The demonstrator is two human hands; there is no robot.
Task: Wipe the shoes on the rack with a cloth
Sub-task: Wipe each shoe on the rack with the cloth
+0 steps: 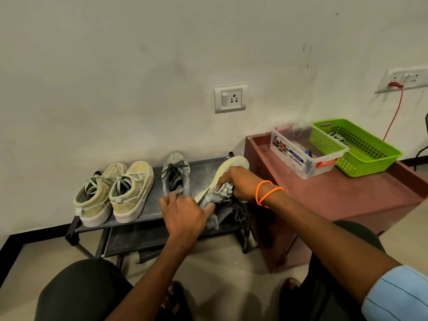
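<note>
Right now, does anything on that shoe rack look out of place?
Only one grey shoe: it lies tipped on its side, pale sole showing, held by the left hand while the right hand presses a cloth on it. The others stand upright.

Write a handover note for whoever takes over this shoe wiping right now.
Left hand grips the heel end of the tilted grey shoe, sole turned up.
Right hand holds the cloth against that shoe.
Its grey mate and the beige pair stand on the rack.
Done: cannot tell from this view.
Left: finish this shoe, set it back, then check the other three.
</note>
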